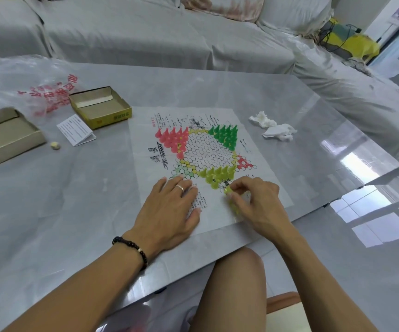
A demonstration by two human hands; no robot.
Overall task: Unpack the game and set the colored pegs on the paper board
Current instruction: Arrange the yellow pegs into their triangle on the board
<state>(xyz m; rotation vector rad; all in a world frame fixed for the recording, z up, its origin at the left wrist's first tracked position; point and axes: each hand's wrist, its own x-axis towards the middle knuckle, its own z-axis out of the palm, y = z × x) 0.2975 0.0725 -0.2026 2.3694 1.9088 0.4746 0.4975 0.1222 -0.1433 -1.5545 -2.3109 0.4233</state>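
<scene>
Our right hand (256, 202) pinches a small yellow plastic peg (228, 190) at the near tip of the white paper star board (217, 216); our left hand (169, 212) lies flat, fingers straight, pinning the sheet. We judge the yellow triangle (217, 174) nearly filled; next comes seating this peg upright on a free circle.

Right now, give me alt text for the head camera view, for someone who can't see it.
A person's right hand pinches a yellow peg over a paper board on a grey table, while the left hand presses the paper flat. Red pegs, green pegs and yellow pegs already fill three star points; open box halves lie to the left.
</scene>
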